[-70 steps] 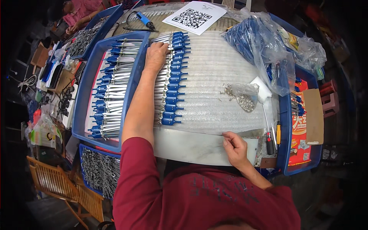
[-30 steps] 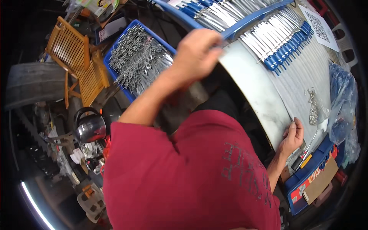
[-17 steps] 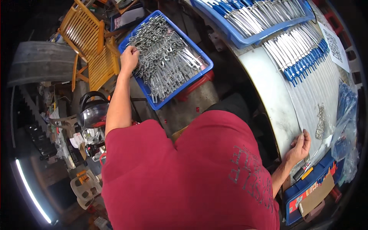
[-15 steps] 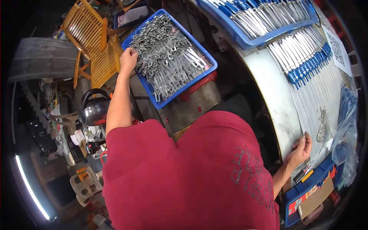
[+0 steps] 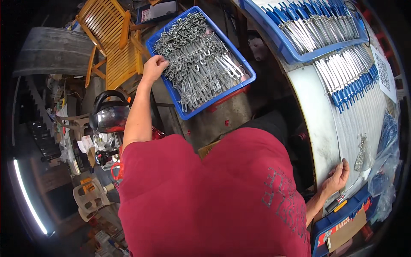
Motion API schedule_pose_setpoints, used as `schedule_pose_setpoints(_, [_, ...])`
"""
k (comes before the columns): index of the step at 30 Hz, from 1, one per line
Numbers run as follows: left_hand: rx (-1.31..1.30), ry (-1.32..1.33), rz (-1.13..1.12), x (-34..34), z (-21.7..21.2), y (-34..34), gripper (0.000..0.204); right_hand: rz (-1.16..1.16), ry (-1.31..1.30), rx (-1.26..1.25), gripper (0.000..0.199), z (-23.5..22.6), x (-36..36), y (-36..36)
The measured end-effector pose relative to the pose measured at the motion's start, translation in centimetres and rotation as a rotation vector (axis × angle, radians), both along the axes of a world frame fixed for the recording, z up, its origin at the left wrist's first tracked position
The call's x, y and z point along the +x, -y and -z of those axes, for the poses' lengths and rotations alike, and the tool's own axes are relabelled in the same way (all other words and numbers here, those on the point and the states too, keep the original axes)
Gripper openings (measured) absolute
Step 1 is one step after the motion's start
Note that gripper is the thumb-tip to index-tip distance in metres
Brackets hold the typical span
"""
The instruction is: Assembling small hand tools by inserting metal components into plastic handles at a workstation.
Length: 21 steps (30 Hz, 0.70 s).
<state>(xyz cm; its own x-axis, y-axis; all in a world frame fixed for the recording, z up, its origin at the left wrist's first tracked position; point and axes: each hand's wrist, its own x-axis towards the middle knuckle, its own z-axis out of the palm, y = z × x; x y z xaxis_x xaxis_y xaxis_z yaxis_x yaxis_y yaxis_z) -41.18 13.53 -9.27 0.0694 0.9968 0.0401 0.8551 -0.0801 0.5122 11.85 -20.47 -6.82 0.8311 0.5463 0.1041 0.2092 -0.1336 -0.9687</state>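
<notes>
From the head camera we see our left hand (image 5: 154,67) stretched far out to the left and down into a blue plastic crate (image 5: 247,73) on the floor, which is heaped with grey metal parts (image 5: 198,60); the fingers curl into the near edge of that heap and look closed on a few pieces, though we cannot tell how many are actually gripped. Our right hand (image 5: 338,177) lies at the near rim of the white worktable (image 5: 314,124), fingers loosely spread and holding nothing, seemingly just bracing us while we lean over. On that table a row of blue-handled tools (image 5: 349,81) lies side by side, and above it a blue tray (image 5: 291,47) carries another such row. A small clump of metal pieces (image 5: 361,154) sits on the table just beyond the right hand, beside clear plastic bags (image 5: 385,162). Left of the crate stands a wooden folding chair (image 5: 113,40), with a dark kettle (image 5: 109,115) below it near our elbow. We judge the step in hand to be fetching a fresh handful of metal parts from the floor crate for the bench. The next move, as we read it, calls for firming the grasp so that loose, tangled pieces do not drop, then lifting clear of the crate wall and swinging back to the table, well apart from here.
</notes>
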Motion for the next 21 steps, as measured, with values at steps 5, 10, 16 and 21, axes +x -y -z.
schedule_pose_setpoints(5, [0.015, -0.316, 0.278, 1.7, -1.0, -0.4, 0.027, -0.003, 0.033, -0.020, 0.021, 0.1, 0.1, 0.1])
schedule_pose_setpoints(10, [0.058, -0.463, 0.418, 2.1, -0.7, -0.5, 0.029, 0.030, 0.036, -0.039, 0.020, -0.3, -0.4, -0.2])
schedule_pose_setpoints(16, [-0.036, -0.699, 0.403, 4.0, -2.3, 0.1, 0.028, 0.052, 0.029, -0.030, 0.020, -0.4, -0.6, -0.4])
schedule_pose_setpoints(21, [-0.015, -0.482, 0.524, 2.5, -1.9, -0.8, 0.025, 0.023, 0.027, -0.041, 0.022, 0.3, 0.2, 0.4])
